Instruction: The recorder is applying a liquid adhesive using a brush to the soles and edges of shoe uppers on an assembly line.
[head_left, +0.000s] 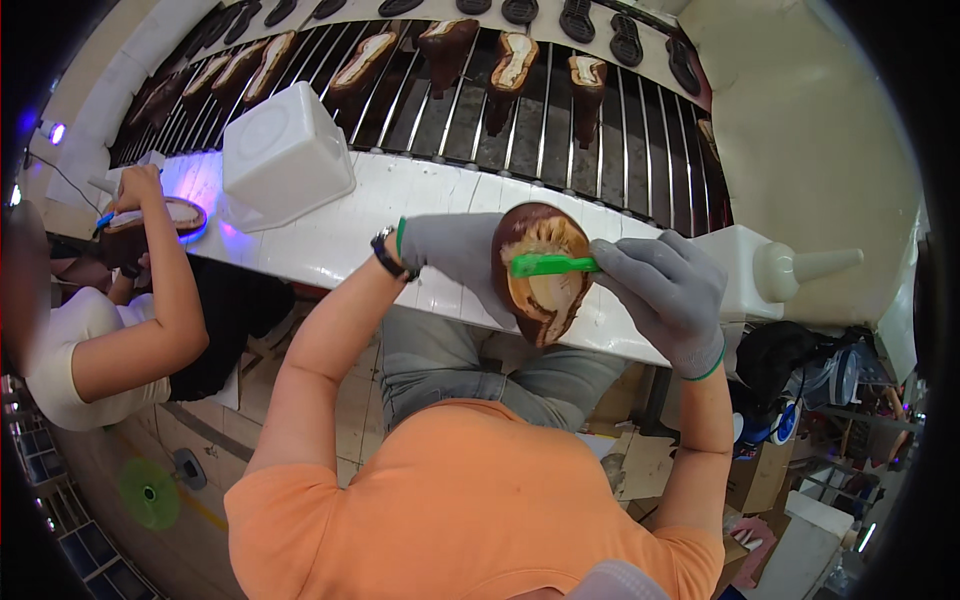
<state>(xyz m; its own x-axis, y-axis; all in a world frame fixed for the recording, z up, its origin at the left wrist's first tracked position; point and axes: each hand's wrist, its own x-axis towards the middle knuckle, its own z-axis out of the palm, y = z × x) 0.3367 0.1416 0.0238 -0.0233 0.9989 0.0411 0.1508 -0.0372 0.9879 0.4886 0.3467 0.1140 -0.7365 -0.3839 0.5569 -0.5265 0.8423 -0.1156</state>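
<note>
My left hand (455, 250), in a grey glove, grips a dark brown shoe upper (565, 315) by its left side and holds it over the near edge of the white table. The upper's tan and cream underside faces up. In my right hand (668, 288), also gloved in grey, is a green-handled brush (540, 265). Its green end lies across the underside of the upper, and the bristles are not visible. My left fingers are mostly hidden behind the upper.
Beyond the white table (400, 185) runs a roller conveyor (420, 125) with several upturned uppers. Several black soles (577, 20) lie on the far ledge. A white square container (285, 160) stands left, a white nozzle bottle (735, 262) right. A co-worker's arm (170, 290) works at far left.
</note>
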